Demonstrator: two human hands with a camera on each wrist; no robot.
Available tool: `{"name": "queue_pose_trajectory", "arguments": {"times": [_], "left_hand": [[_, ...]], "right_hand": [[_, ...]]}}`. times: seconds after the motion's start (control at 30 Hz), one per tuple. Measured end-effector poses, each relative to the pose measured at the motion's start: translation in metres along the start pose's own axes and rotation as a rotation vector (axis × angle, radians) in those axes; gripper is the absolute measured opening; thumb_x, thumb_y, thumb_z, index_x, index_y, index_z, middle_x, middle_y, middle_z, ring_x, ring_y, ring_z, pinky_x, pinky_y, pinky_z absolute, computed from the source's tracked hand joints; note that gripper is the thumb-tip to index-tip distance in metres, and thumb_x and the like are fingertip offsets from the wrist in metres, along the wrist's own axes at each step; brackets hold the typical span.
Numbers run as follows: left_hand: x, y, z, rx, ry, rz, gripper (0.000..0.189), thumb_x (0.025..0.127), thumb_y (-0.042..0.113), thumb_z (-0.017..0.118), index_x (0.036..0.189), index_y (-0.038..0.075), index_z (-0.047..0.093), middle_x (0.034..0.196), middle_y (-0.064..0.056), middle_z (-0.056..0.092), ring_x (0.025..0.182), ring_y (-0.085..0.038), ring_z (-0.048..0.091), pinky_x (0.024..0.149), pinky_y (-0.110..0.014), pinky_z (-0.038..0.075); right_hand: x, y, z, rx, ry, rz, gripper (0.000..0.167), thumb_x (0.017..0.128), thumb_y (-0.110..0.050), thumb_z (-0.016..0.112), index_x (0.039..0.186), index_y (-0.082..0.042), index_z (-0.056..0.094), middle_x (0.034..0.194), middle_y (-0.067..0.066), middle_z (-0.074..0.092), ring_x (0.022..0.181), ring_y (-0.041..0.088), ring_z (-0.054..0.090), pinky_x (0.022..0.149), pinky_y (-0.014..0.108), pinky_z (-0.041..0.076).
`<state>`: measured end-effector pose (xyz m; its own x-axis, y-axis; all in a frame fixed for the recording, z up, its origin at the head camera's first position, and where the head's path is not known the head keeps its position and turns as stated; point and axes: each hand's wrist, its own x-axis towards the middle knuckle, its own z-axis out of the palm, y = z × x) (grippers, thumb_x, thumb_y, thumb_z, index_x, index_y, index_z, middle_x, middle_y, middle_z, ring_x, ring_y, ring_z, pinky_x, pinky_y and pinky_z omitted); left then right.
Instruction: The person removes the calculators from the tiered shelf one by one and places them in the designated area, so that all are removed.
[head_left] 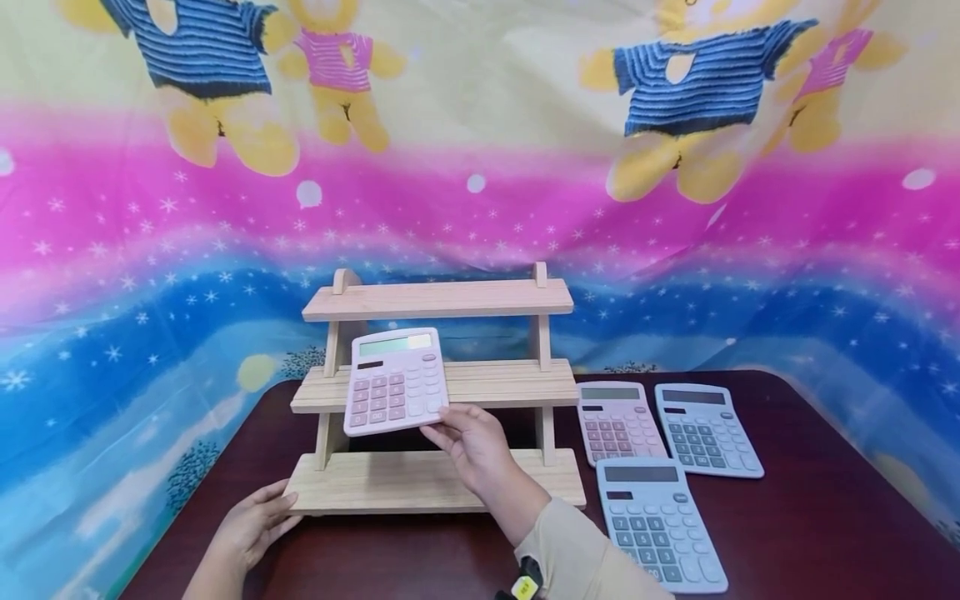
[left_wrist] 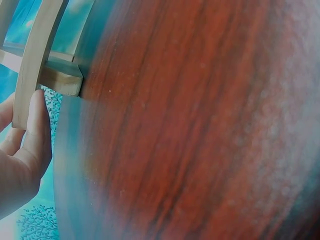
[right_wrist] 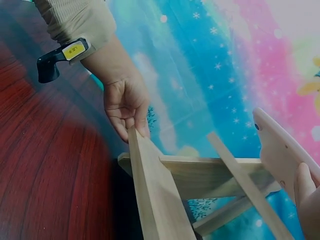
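Observation:
A three-tier wooden display stand point(head_left: 435, 483) is on the table in the head view. My right hand point(head_left: 477, 450) pinches the lower right corner of a white and pink calculator point(head_left: 397, 382), raised and tilted in front of the middle tier. Its keys and screen face the head camera. In the right wrist view, the calculator's back point(right_wrist: 282, 150) shows beside the fingers point(right_wrist: 304, 185). The left hand point(head_left: 251, 523) grips the left end of the bottom tier, with fingers on both sides of the board point(left_wrist: 30, 70) in the left wrist view.
Right of the stand lie another pink calculator point(head_left: 617, 421) and two blue ones, one farther back point(head_left: 705, 429) and one nearer point(head_left: 660, 525), which overlaps the pink one's lower edge. The dark red table point(head_left: 810, 517) meets a printed cloth backdrop point(head_left: 480, 217) behind.

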<state>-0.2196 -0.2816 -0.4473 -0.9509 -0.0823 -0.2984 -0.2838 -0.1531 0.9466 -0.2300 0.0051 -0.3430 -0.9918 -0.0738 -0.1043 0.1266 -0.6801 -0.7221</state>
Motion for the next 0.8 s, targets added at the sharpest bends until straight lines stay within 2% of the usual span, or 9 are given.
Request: {"name": "queue_pose_trajectory", "arguments": {"times": [0.53,0.8], "left_hand": [[0.001,0.000,0.000,0.012,0.011,-0.011,0.080,0.077,0.009,0.065,0.132,-0.014,0.012,0.086,-0.007,0.055,0.077,-0.015,0.057,0.075,-0.036,0.049],[0.000,0.001,0.001,0.015,0.016,-0.013,0.079,0.077,0.009,0.065,0.131,-0.015,0.012,0.085,-0.006,0.055,0.077,-0.014,0.057,0.074,-0.034,0.049]], "right_hand": [[-0.025,-0.035,-0.018,-0.008,-0.048,-0.032,0.006,0.083,0.010,0.045,0.084,0.005,0.047,0.091,0.015,0.056,0.082,0.022,0.058,0.082,0.039,0.044],[-0.035,-0.049,-0.028,-0.017,-0.054,-0.051,0.012,0.083,0.010,0.043,0.081,0.001,0.052,0.090,0.014,0.057,0.082,0.022,0.059,0.080,0.038,0.045]]}}
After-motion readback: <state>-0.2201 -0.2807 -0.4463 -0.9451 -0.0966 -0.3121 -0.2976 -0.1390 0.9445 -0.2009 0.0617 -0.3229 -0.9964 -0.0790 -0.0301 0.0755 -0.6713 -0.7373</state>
